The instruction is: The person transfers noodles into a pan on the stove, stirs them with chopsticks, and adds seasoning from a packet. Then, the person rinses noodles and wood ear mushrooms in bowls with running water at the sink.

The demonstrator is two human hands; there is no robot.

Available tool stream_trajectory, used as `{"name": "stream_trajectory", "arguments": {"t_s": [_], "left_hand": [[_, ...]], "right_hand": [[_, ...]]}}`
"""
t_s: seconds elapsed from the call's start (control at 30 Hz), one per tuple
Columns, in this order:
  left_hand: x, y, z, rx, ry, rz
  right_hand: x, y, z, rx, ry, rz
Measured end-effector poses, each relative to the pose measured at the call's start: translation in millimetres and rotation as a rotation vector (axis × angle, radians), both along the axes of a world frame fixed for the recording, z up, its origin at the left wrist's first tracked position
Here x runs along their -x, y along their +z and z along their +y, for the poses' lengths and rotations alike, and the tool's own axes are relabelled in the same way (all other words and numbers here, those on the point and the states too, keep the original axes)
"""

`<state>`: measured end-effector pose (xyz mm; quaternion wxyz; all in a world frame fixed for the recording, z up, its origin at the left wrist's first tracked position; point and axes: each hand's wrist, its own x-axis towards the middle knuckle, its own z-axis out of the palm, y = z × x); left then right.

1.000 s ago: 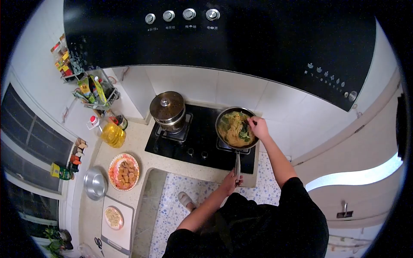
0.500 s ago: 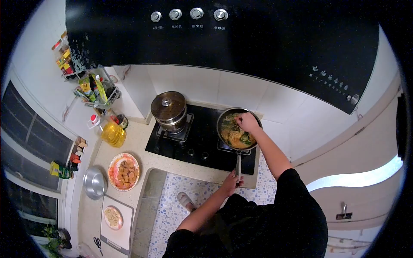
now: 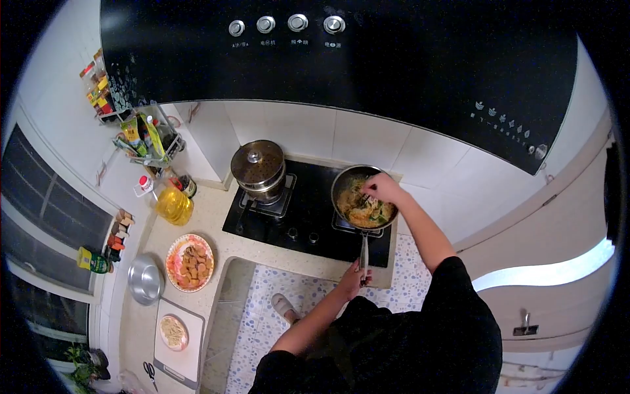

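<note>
A dark round pan (image 3: 336, 178) sits on the right burner, with noodles and green leaves (image 3: 365, 209) in it. My left hand (image 3: 352, 279) is closed round the pan's long handle (image 3: 365, 246), below the hob's front edge. Over the pan's upper right part is my right hand (image 3: 384, 188), its fingers pinched together above the noodles. What those fingers hold is too small and too hidden to name.
A lidded pot (image 3: 257, 167) stands on the left burner. Left on the counter are an oil bottle (image 3: 173, 206), a plate of brown pieces (image 3: 190, 262), a metal bowl (image 3: 145, 280), a cutting board (image 3: 190, 358) with a small plate, and scissors (image 3: 150, 374). A range hood (image 3: 394, 65) overhangs the hob.
My right hand has moved from the pan's right rim to over its upper part, then slightly right and down. The noodles and leaves have shifted. My left hand stays on the handle.
</note>
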<state>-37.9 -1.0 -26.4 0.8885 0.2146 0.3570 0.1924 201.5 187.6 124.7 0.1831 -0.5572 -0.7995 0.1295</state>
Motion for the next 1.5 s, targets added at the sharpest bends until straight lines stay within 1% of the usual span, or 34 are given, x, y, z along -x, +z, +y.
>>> {"name": "stream_trajectory", "arguments": {"t_s": [0.07, 0.1, 0.17, 0.27, 0.3, 0.37, 0.4, 0.43, 0.53, 0.57, 0.67, 0.87, 0.9, 1.0, 1.03, 1.13, 1.17, 1.27, 1.3, 1.37, 1.4, 1.5], "left_hand": [[-1, -2, 0, 0.008, 0.003, 0.003], [-2, -6, -1, 0.01, 0.006, -0.003], [-3, -13, -2, -0.002, 0.001, -0.021], [-2, -14, -1, -0.02, -0.008, -0.036], [-2, -11, 0, -0.009, -0.008, -0.025], [0, -3, 2, -0.004, -0.006, -0.006], [0, -2, 2, -0.007, -0.006, 0.003], [0, -2, 0, -0.01, -0.007, 0.012], [-1, -1, 1, -0.009, 0.001, 0.019], [-1, -1, 1, -0.01, 0.002, 0.014], [-1, -5, 1, -0.01, 0.005, 0.001], [0, -1, 1, -0.003, 0.008, 0.031], [0, -6, 0, -0.006, 0.015, 0.01], [-1, -13, -1, -0.01, 0.013, 0.003], [0, -11, -1, -0.011, 0.009, 0.009], [1, -6, 0, -0.017, -0.002, 0.032], [1, -5, 1, -0.012, -0.005, 0.03], [1, -7, 0, -0.003, -0.008, 0.032], [1, -7, 0, -0.004, -0.006, 0.038], [-1, -11, 1, -0.01, -0.006, 0.03], [-1, -19, 2, -0.014, -0.008, 0.017], [1, -25, 2, -0.005, -0.011, -0.01]], "right_hand": [[-18, 12, 1, -0.039, -0.103, 0.034], [-24, 10, 0, -0.091, -0.115, -0.016], [-37, -6, -1, -0.194, -0.141, -0.114], [-43, -38, -15, -0.16, -0.153, -0.083], [-37, -41, -18, -0.228, -0.143, 0.007], [-36, -38, -27, -0.173, -0.159, 0.138], [-32, -28, -34, -0.143, -0.169, 0.204], [-30, -24, -39, 0.072, -0.32, 0.43], [-38, -14, -40, -0.062, -0.424, 0.316], [-38, -15, -36, -0.135, -0.428, 0.351], [-31, -4, -25, -0.328, -0.366, 0.162], [-50, -25, -15, -0.311, -0.381, -0.029], [-51, -30, -20, -0.297, -0.395, -0.015], [-53, -41, -37, -0.207, -0.263, 0.117], [-55, -41, -39, -0.21, -0.282, 0.155], [-58, -32, -48, -0.215, -0.507, 0.293], [-58, -28, -50, -0.346, -0.51, 0.174], [-60, -42, -51, -0.325, -0.475, 0.187], [-55, -50, -51, -0.339, -0.418, 0.178], [-45, -60, -51, -0.242, -0.365, 0.243], [-38, -55, -53, -0.193, -0.33, 0.268], [-26, -35, -66, -0.151, -0.408, 0.478]]}}
